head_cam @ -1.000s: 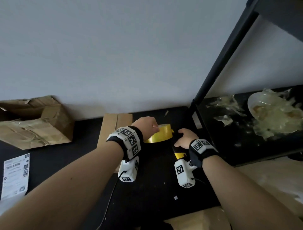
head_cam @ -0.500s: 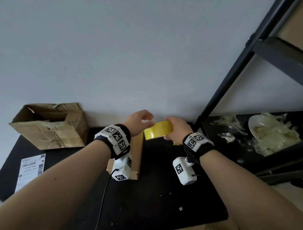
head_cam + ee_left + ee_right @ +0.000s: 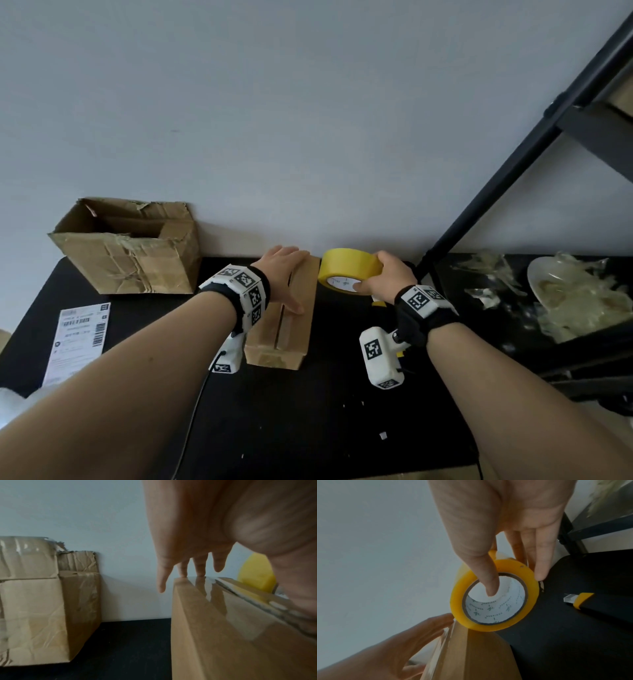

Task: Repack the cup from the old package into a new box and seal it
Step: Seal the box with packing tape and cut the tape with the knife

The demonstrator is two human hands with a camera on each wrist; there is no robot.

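The new cardboard box [image 3: 294, 329] lies closed on the black table, with clear tape along its top seam. My left hand [image 3: 294, 283] lies flat on its far end, straight fingers [image 3: 199, 566] touching the taped top [image 3: 223, 622]. My right hand [image 3: 371, 274] holds the yellow tape roll [image 3: 346, 265] just off the box's far right corner, thumb [image 3: 489, 584] inside the core and fingers round the outside of the roll [image 3: 459, 609]. The cup is hidden from every view.
The torn old box [image 3: 130, 253] stands open at the back left against the wall. A shipping label [image 3: 80, 339] lies at the left. A yellow utility knife [image 3: 580, 600] lies right of the roll. A black shelf [image 3: 513, 308] with crumpled plastic wrap [image 3: 582, 301] borders the right.
My right hand took over the tape roll and lifted it to the box's far right corner. My left hand let go of the roll and now lies flat on the box.
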